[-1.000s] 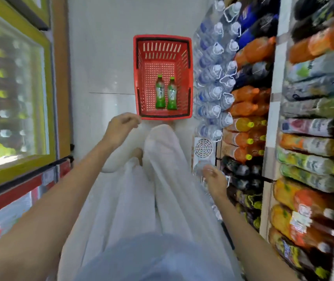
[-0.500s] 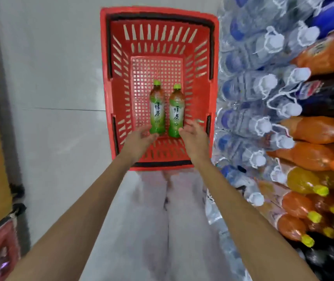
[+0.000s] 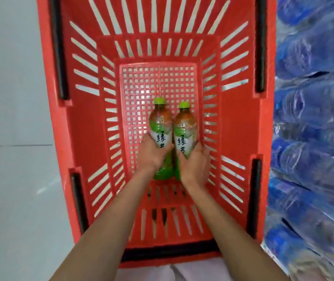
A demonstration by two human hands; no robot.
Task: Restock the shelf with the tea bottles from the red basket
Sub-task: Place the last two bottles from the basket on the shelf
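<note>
Head view: two tea bottles are seen lying side by side on the floor of the red basket (image 3: pixel 237 138). The left bottle (image 3: pixel 160 126) is clasped by the left hand (image 3: pixel 151 154); the right bottle (image 3: pixel 184 130) is clasped by the right hand (image 3: pixel 194 165).

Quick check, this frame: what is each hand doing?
Left hand: closed around the left tea bottle in the red basket.
Right hand: closed around the right tea bottle.
</note>
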